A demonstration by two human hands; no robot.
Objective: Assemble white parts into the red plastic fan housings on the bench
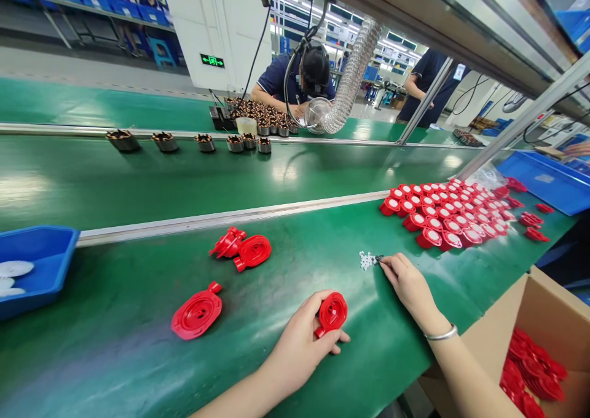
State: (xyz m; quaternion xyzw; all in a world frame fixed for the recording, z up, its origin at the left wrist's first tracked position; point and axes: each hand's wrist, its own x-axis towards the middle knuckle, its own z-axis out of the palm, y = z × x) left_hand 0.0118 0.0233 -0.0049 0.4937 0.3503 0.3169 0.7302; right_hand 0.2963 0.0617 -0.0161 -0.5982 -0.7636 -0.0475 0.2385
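Note:
My left hand [304,338] grips a round red plastic housing [332,311] with a short spout, its hollow side facing up. The fingers wrap round its edge, just above the green bench. My right hand [409,283], a silver bangle on its wrist, reaches to a small heap of tiny white parts [366,260]. Its thumb and forefinger pinch together at some tiny black pieces [378,259] beside that heap; whether one is between the fingertips is too small to tell. Left of my hands lie a flat red housing [197,313], another red housing [253,252] and a red part on its side [228,243].
Rows of red parts with white discs [447,212] stand at the right. A cardboard box [495,319] holds more red parts below the bench edge. Blue bins [41,264] flank the bench. Motor stators [205,142] line the belt. A co-worker [276,80] bends over work opposite.

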